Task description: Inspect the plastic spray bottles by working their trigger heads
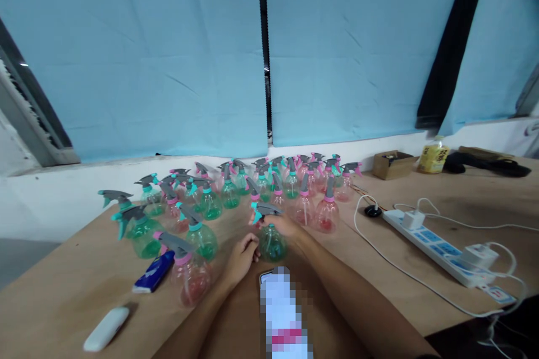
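Note:
My right hand point(283, 225) is closed around the neck of a green spray bottle point(273, 247) with a grey and teal trigger head. The bottle stands upright on the wooden table. Just left of its base, my left hand point(244, 255) rests with curled fingers, and nothing shows in it. A pink spray bottle point(191, 279) stands further left, beside a blue packet point(155, 272). In front of my hands lies a phone point(280, 314), its screen blurred. Behind the held bottle, several green and pink spray bottles point(304, 210) stand in rows.
To the right, a white power strip point(438, 249) carries plugs and loose cables, near a small black disc point(373, 211). A cardboard box point(392, 166) and a yellow jug point(433, 158) stand at the back right. A white case point(106, 329) lies at the front left.

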Motion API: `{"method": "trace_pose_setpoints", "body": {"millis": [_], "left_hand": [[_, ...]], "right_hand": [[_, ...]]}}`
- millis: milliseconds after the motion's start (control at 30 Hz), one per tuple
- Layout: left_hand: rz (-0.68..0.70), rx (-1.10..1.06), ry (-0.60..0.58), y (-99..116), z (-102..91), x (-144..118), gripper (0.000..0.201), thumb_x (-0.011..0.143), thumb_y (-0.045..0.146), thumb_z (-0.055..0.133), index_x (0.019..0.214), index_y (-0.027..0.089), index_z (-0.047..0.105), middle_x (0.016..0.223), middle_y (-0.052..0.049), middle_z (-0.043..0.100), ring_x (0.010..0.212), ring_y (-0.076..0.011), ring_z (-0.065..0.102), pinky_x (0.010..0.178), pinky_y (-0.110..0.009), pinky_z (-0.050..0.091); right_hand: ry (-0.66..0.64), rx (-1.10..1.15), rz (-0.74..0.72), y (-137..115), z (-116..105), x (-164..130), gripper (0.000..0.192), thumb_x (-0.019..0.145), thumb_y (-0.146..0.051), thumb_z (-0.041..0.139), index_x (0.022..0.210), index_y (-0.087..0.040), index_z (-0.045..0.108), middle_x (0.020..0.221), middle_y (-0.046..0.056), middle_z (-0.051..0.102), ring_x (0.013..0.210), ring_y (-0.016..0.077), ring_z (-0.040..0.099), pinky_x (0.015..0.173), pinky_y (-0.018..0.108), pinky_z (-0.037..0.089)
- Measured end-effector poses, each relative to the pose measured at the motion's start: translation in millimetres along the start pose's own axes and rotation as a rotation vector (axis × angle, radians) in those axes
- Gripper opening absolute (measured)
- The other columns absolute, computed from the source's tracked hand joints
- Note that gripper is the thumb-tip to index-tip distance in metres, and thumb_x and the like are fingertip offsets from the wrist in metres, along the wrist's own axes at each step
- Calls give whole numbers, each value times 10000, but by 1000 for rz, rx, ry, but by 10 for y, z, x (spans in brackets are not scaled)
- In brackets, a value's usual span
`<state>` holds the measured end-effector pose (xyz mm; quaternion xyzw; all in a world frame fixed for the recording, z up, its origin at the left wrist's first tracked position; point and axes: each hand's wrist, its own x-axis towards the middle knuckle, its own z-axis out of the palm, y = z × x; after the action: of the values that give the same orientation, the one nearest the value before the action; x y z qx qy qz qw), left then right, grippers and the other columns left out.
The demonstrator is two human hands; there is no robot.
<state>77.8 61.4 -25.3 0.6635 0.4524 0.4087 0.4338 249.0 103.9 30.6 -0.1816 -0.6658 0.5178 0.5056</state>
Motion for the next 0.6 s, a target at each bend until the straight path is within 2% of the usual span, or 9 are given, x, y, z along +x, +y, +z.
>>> {"method": "trace_pose_setpoints", "body": {"millis": [300, 600], "left_hand": [[6, 7, -7, 41, -2, -22, 227, 853, 393, 469, 708, 221, 489, 582, 49, 572, 525, -138, 542, 548, -243, 384], [0, -4, -3, 51, -5, -25, 234, 850, 402, 480, 702, 221, 492, 581, 43, 574, 528, -142, 542, 556, -245, 391]], "right_hand": [[-9, -8, 18, 0, 11, 14, 202, 639, -202, 532, 736, -192, 710, 701, 14, 644, 697, 159, 566, 701, 281, 455], [10, -28, 27, 56, -7, 4, 260, 628, -198, 514, 783, -204, 723, 730, 9, 651, 724, 162, 565, 705, 281, 464]]}}
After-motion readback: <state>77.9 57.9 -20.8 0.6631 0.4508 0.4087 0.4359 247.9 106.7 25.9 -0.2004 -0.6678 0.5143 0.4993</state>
